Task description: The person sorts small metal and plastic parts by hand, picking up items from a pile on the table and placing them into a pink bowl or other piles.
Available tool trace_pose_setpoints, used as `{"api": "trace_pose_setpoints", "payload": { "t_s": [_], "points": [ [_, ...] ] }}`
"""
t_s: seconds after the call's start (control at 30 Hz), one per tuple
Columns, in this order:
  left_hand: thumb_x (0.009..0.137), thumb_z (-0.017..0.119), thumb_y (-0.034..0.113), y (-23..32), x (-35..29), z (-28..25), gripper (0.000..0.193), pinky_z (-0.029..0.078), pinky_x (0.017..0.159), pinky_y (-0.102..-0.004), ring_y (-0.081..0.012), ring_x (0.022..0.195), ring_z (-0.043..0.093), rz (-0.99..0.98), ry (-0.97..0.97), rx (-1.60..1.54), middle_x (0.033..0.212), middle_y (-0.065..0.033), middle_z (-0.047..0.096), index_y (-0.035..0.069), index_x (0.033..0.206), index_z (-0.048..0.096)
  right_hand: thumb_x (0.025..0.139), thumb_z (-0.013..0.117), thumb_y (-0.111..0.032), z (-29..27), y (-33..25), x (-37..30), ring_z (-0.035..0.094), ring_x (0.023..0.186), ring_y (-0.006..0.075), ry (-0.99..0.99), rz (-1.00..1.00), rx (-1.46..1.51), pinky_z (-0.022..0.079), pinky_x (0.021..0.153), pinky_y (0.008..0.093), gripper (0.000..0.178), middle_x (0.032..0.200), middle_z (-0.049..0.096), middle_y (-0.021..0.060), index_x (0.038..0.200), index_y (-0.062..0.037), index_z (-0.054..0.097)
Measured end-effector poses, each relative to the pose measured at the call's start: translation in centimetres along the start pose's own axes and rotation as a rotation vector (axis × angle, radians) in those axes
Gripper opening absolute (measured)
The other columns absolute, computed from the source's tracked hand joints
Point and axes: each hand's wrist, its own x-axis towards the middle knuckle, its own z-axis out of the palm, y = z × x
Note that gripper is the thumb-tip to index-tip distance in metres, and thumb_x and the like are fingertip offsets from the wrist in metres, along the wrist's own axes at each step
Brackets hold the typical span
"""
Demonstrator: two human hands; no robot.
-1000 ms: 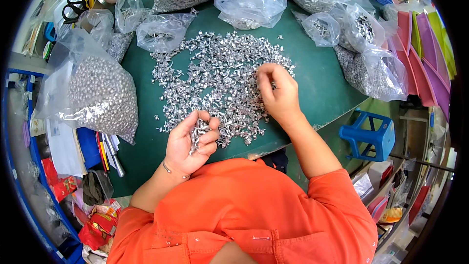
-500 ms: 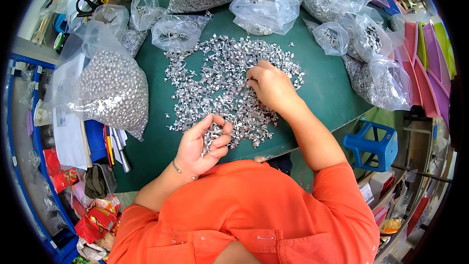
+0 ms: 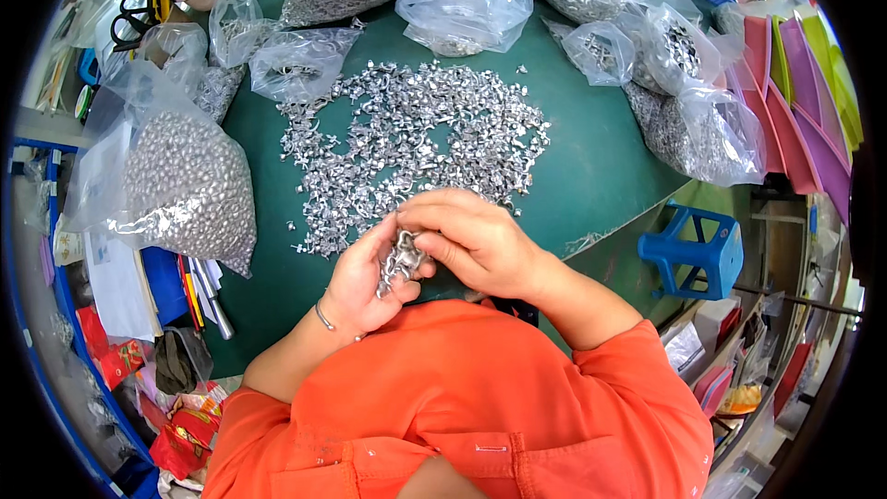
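Note:
My left hand point(image 3: 362, 279) is cupped, palm up, at the table's near edge. A small heap of curved silver metal pieces point(image 3: 400, 263) fills its palm and curled fingers. My right hand point(image 3: 476, 238) meets it from the right, with its fingers bent and pressed together and its thumb at the heap. Whatever those right fingertips hold is hidden. Just beyond both hands, a wide loose spread of similar shiny silver pieces point(image 3: 370, 166) lies on the green tabletop point(image 3: 591, 157).
On the left stands a clear bag of rounded silver pieces point(image 3: 189, 185). More filled bags point(image 3: 467, 5) line the back, others point(image 3: 707, 134) the right. Black-handled scissors point(image 3: 137, 17) are at the far left. A blue stool point(image 3: 693, 249) stands right of the table, near pink and purple trays point(image 3: 795, 120).
My right hand has left the spread of pieces and come back toward me, to the left hand. The left hand still holds its heap. The whole view has shifted slightly.

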Motion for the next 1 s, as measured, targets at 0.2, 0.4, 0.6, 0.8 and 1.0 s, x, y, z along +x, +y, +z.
{"api": "trace_pose_setpoints", "payload": {
  "t_s": [0.2, 0.4, 0.6, 0.8, 1.0],
  "points": [
    [0.097, 0.041, 0.028, 0.4, 0.1, -0.2, 0.027, 0.03, 0.036, -0.0174, -0.0101, 0.053, 0.039, -0.12, -0.273, 0.026, 0.078, -0.0087, 0.049, 0.005, 0.088, 0.054, 0.078, 0.063, -0.006, -4.6, 6.6, -2.3, 0.057, 0.083, 0.0354, 0.329, 0.399, -0.734, 0.046, 0.074, 0.0427, 0.009, 0.084, 0.058, 0.0161, 0.085, -0.0005, 0.063],
    [0.091, 0.051, 0.017, 1.6, -1.9, 4.8, 0.02, 0.031, 0.036, -0.0195, -0.0092, 0.051, 0.041, -0.087, -0.396, 0.251, 0.074, -0.0122, 0.052, -0.002, 0.088, 0.058, 0.078, 0.063, -0.006, -6.8, 6.7, -2.2, 0.059, 0.075, 0.0242, 0.219, 0.547, -0.726, 0.048, 0.068, 0.0356, 0.005, 0.083, 0.06, 0.0119, 0.083, -0.0036, 0.063],
    [0.091, 0.057, 0.016, 3.0, -4.4, 7.8, 0.021, 0.047, 0.066, -0.0328, -0.024, 0.078, 0.059, 0.11, -1.278, 0.576, 0.089, -0.0147, 0.062, -0.005, 0.095, 0.06, 0.082, 0.057, -0.002, -9.3, 6.2, -3.8, 0.058, 0.067, 0.0102, 0.323, 0.813, -0.045, 0.047, 0.06, 0.0246, 0.009, 0.077, 0.063, 0.0051, 0.089, 0.0014, 0.062],
    [0.094, 0.051, 0.009, -1.4, -7.9, 9.9, 0.019, 0.05, 0.061, -0.0339, -0.0323, 0.071, 0.058, 0.175, -1.591, 0.107, 0.09, -0.0206, 0.058, -0.006, 0.089, 0.062, 0.075, 0.065, -0.002, -7.4, 4.8, -4.5, 0.058, 0.076, 0.0311, 0.087, 0.642, -0.55, 0.047, 0.069, 0.0367, 0.011, 0.081, 0.058, 0.0153, 0.084, 0.0011, 0.061],
    [0.091, 0.054, 0.012, -1.3, -6.7, 11.6, 0.017, 0.043, 0.048, -0.0307, -0.0232, 0.058, 0.051, 0.114, -1.48, 0.189, 0.072, -0.0099, 0.051, -0.001, 0.084, 0.062, 0.078, 0.062, -0.003, -7.2, 3.8, -4.7, 0.057, 0.085, 0.0387, 0.048, 0.658, -0.606, 0.047, 0.077, 0.0424, 0.011, 0.092, 0.056, 0.0187, 0.088, 0.0005, 0.059]
  ]
}}
